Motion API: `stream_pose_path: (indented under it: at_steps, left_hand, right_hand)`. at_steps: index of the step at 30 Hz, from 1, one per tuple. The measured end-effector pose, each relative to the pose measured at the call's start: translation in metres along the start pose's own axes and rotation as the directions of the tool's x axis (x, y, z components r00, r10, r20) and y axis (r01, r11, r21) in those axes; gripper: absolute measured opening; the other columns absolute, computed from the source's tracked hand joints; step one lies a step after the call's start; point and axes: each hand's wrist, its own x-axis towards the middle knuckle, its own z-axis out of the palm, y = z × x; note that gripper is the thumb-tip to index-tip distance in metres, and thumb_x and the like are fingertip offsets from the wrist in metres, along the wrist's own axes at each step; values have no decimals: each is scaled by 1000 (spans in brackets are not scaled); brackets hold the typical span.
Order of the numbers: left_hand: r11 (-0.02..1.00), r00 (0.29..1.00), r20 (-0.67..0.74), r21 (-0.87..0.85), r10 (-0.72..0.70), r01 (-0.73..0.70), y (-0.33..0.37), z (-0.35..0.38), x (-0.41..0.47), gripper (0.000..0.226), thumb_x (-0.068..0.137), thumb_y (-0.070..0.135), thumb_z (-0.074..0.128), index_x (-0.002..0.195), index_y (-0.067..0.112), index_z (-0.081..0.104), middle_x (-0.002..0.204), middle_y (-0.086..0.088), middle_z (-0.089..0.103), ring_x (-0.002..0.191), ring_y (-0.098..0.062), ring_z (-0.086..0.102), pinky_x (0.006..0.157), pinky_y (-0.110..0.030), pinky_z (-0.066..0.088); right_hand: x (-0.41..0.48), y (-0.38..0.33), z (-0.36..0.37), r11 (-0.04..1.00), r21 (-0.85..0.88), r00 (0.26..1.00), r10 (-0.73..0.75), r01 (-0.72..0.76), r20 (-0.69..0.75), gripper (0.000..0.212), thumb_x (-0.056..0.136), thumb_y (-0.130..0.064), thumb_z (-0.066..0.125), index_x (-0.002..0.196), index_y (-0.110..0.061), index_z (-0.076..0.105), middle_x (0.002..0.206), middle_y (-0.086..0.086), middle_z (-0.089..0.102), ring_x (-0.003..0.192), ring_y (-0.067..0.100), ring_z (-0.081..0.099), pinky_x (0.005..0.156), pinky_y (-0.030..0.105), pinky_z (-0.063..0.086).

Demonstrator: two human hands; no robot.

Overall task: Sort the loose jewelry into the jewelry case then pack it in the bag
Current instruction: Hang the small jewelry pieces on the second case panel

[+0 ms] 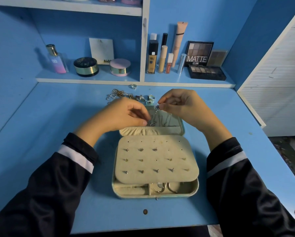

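Note:
An open jewelry case (195, 189) lies on the blue desk, its cream earring panel (157, 159) studded with several earrings. Its raised lid (177, 122) has a gathered pocket with chains hanging inside. My left hand (124, 115) pinches the lower end of a thin necklace (152, 117) at the lid. My right hand (182, 103) pinches the necklace's upper end by the lid's top edge. Loose chains (117, 94) and rings (150, 98) lie behind the case. No bag is in view.
A low shelf behind holds a perfume bottle (56, 60), two round compacts (86, 66), foundation tubes (162, 57) and eyeshadow palettes (206, 72). One ring (133, 86) lies near the shelf edge. A white slatted panel (280, 82) stands at the right.

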Motion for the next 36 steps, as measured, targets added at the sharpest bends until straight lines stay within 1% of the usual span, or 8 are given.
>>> stream_pose_path:
  at_steps: [3,6,12,17,21,25,29,36]
  left_hand:
    - [1000,999,33,-22,-16,16,0,-3,-1,24,79,3,78,90,24,74,91,6,76,87,-7,72,84,-21,56]
    - [998,999,-4,-43,-43,43,-2,-3,0,25,80,3,78,91,25,73,94,4,75,87,-10,72,86,-27,57]
    - [998,998,-17,-10,-68,68,-4,2,3,29,77,4,80,87,28,70,91,6,74,85,-9,72,86,-30,58]
    - [997,997,-3,15,-82,82,-4,3,4,29,77,5,81,90,28,69,90,7,73,81,-4,71,83,-27,57]
    - [990,995,-43,107,-93,97,-5,4,4,24,76,15,83,95,25,72,88,6,72,79,-6,69,82,-30,58]
    - [979,995,-57,181,-87,96,-4,3,4,18,78,25,82,94,30,74,87,11,73,77,-1,67,80,-27,58]
    - [980,996,-60,184,-73,82,-6,4,5,15,79,24,80,93,29,76,86,11,74,78,-2,69,85,-33,58]
    - [981,998,43,192,-34,26,-4,1,4,15,85,22,75,86,37,75,87,15,74,84,-2,68,87,-31,56]
  right_hand:
    - [0,2,1,997,-77,1000,9,-7,24,6,84,-7,73,88,-10,72,73,2,70,62,1,59,61,11,44]
    - [0,4,2,983,-184,998,12,0,66,6,83,-11,75,88,-14,74,76,4,73,65,8,63,63,16,47]
    - [0,7,10,942,-335,992,24,20,126,7,82,-12,76,88,-15,75,76,-1,72,56,-5,54,59,9,40]
    - [-1,3,14,920,-391,989,27,32,144,8,81,-15,76,89,-16,77,74,-3,68,55,-4,50,58,9,38]
    - [-3,1,11,904,-425,988,19,49,155,7,81,-18,77,88,-19,78,73,-1,65,55,1,45,55,12,36]
    - [-3,4,7,889,-455,993,-2,55,115,7,79,-18,79,85,-21,76,77,-5,64,58,0,48,57,10,37]
    - [-3,5,9,852,-516,988,-7,88,156,7,80,-16,78,86,-19,77,80,-7,62,65,2,52,60,9,39]
    - [-5,1,7,871,-486,978,29,78,208,9,81,-15,76,83,-24,76,77,-15,59,66,-9,51,61,6,38]
